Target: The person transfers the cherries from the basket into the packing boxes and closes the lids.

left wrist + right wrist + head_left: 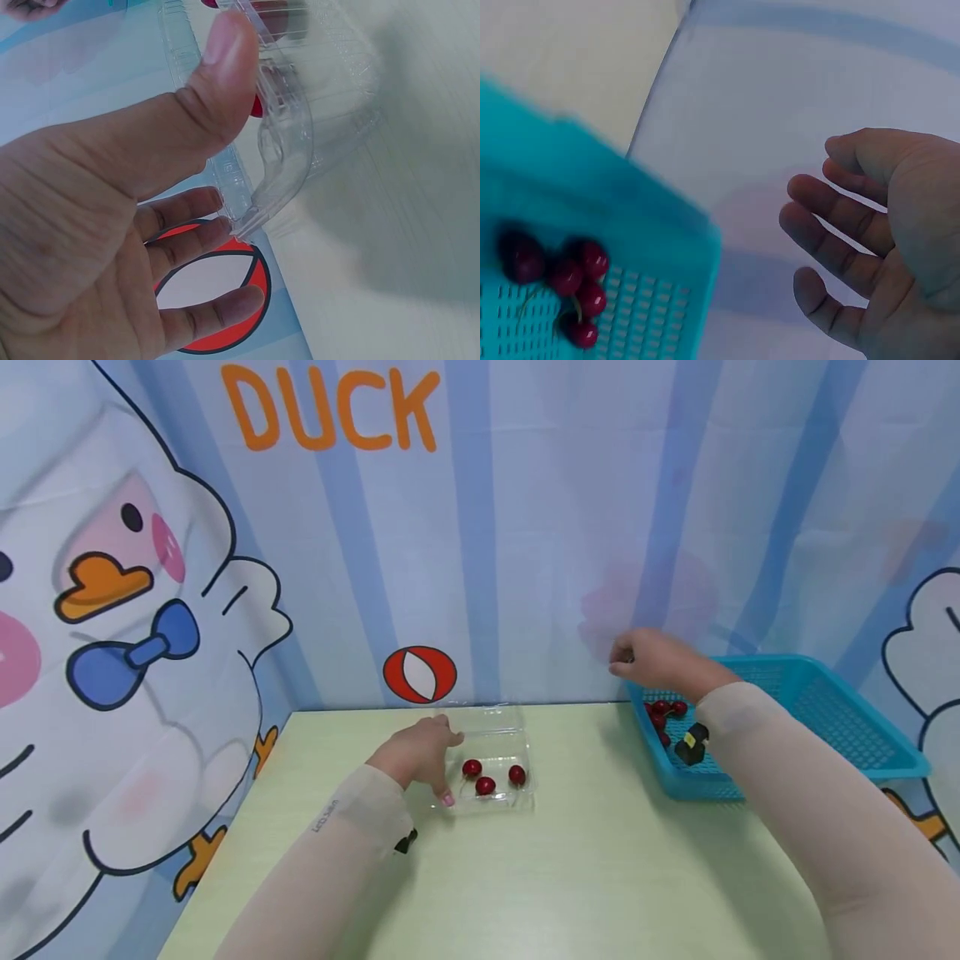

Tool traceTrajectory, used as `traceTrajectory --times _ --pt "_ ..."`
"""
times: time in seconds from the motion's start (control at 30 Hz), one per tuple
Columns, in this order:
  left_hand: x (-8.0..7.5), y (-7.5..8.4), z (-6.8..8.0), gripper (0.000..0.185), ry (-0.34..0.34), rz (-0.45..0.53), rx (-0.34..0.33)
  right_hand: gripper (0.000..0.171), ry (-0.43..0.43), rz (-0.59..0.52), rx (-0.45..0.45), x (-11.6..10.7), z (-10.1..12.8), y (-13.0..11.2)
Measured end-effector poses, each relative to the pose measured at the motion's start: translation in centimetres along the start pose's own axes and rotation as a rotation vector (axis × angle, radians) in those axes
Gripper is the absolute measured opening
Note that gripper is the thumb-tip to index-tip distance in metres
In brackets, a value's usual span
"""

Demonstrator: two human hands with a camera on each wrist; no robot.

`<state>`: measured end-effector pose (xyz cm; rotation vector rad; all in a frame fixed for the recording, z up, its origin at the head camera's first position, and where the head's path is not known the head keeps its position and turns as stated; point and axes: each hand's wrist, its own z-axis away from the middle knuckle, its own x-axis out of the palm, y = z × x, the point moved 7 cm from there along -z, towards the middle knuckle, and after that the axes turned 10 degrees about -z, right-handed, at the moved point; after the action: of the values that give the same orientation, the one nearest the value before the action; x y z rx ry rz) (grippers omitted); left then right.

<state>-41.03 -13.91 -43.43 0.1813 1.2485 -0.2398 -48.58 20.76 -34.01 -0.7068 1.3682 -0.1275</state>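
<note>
My left hand point(422, 752) touches the left side of a clear plastic clamshell box point(491, 745) with its lid folded back. Its thumb lies along the box wall, and the other fingers extend loosely near the back corner in the left wrist view. Three red cherries point(485, 786) lie in the box. Over the left rim of a turquoise basket point(862, 727) hovers my right hand point(660, 660), fingers loosely bent and nothing between them in the right wrist view. Several dark red cherries point(566, 277), some with stems, sit at the basket's left end.
A pale green table point(585, 860) carries the box and basket. Behind it hangs a blue-and-white striped cloth point(525, 527) with a printed duck and a red ball. Small black wrist cameras point(692, 745) are strapped to the sleeved arms.
</note>
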Motion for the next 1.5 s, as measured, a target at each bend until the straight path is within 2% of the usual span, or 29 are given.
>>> traceTrajectory --times 0.13,0.33,0.43,0.57,0.77,0.9,1.07,1.27,1.5 --pt "-0.2 0.2 0.0 0.112 -0.005 0.008 -0.005 0.029 0.03 0.013 0.038 -1.1 0.0 3.2" --pt "-0.4 0.4 0.3 0.111 0.001 0.0 -0.006 0.024 0.044 0.006 0.067 -2.0 0.4 6.6" --pt "-0.4 0.3 0.4 0.112 -0.007 0.014 -0.019 0.022 0.016 0.005 0.085 -1.9 0.5 8.2" --pt "-0.3 0.0 0.5 0.112 -0.012 0.025 -0.015 0.028 -0.026 0.001 0.151 -1.3 0.7 10.1" --pt "-0.3 -0.9 0.9 0.112 -0.015 -0.017 -0.028 0.044 -0.12 0.014 0.196 0.2 0.5 11.6" --pt "-0.3 -0.4 0.5 0.112 -0.014 -0.022 -0.003 0.053 -0.15 0.031 0.233 0.5 1.1 13.1" --pt "-0.1 0.3 -0.1 0.112 -0.032 -0.012 0.005 0.053 -0.164 0.039 0.253 0.5 1.6 15.0" --pt "0.0 0.3 -0.3 0.114 -0.035 -0.015 0.001 0.052 -0.185 0.031 0.265 1.3 1.6 15.5" --pt "0.1 0.2 -0.3 0.113 -0.034 -0.005 -0.006 0.056 -0.19 -0.06 0.345 2.1 1.7 16.2"
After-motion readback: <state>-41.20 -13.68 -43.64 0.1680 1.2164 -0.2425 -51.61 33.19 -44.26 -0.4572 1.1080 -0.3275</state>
